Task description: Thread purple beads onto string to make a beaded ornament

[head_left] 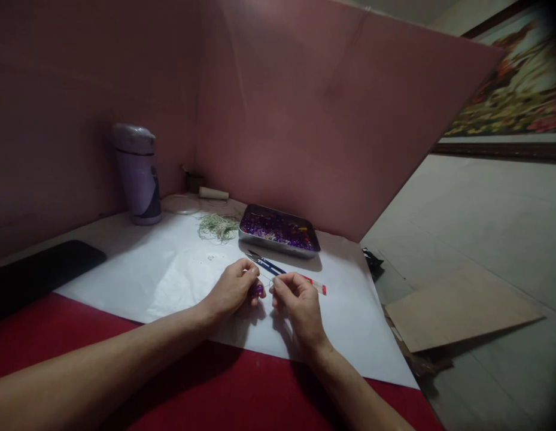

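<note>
My left hand is closed around a small cluster of shiny purple beads, which shows between thumb and fingers. Just right of it, my right hand pinches a thin thread between thumb and fingertips; a small loop of it shows between the hands. Blue-handled thread snips lie right behind the hands. Partly covered by my right hand is a clear tube with red ends. Farther back stands a metal tray of purple beads, with a few yellow and red bits among them.
Tangled pale green thread lies left of the tray. A purple tumbler and a black flat object are at the left. White paper covers a red surface. Pink panels rise behind; cardboard lies at right.
</note>
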A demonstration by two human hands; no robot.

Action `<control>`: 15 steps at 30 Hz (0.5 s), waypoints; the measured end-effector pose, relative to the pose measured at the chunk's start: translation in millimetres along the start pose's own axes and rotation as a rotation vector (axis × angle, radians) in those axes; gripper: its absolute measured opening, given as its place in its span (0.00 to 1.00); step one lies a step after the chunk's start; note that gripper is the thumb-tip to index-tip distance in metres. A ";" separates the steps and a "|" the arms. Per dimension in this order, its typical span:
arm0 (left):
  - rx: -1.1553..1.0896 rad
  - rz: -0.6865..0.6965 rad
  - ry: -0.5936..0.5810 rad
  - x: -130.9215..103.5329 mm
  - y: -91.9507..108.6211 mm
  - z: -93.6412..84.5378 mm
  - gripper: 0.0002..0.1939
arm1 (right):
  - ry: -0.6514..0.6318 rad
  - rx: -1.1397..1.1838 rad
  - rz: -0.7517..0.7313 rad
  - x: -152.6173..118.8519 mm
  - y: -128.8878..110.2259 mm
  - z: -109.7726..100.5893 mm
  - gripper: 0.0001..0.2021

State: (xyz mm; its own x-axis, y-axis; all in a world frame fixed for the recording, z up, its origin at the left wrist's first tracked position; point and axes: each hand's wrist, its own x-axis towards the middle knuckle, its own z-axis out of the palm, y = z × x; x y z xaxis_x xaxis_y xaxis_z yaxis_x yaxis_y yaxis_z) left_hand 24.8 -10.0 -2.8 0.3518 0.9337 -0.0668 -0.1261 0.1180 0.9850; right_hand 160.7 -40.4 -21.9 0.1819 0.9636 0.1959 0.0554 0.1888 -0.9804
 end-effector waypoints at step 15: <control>0.023 -0.018 0.038 1.9 -5.8 -0.9 0.06 | 0.042 0.114 0.057 1.1 -5.8 3.6 0.05</control>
State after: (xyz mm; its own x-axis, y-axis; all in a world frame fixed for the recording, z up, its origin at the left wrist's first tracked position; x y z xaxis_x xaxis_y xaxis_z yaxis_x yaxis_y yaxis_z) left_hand 25.3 -8.6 -8.8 0.3178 0.9439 -0.0898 -0.0988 0.1272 0.9869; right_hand 157.1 -39.7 -16.0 0.2231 0.9650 0.1377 -0.0678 0.1563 -0.9854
